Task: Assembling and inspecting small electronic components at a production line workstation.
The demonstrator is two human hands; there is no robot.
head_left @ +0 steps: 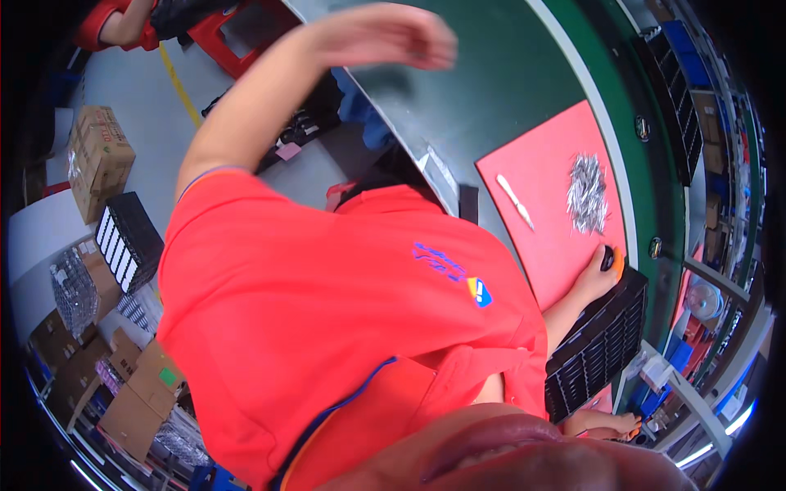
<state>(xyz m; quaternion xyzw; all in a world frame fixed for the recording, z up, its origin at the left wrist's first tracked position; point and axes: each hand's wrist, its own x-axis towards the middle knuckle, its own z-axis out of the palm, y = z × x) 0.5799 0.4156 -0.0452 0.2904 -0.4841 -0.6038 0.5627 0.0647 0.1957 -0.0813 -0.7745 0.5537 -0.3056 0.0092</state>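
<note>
On the right of the head view, my right hand (pixel 602 277) has its fingers closed round a small dark rounded object (pixel 607 259); orange coverings show on its fingertips. It rests at the edge of a red mat (pixel 536 204). Just beyond it lies a pile of thin silvery metal pieces (pixel 588 194). A white-handled pointed tool (pixel 515 201) lies on the mat, apart from both hands. My left hand (pixel 401 37) is raised over the green tabletop (pixel 491 74), slightly blurred. Its fingers curl inward, hiding whatever they may hold.
Stacked black trays (pixel 602 344) stand beside my right forearm. Another person's hand (pixel 626 424) shows at the lower right, and another person's arm (pixel 123 24) at the upper left. Cardboard boxes (pixel 98 155) stand at the left. A red stool (pixel 225 49) is near the table.
</note>
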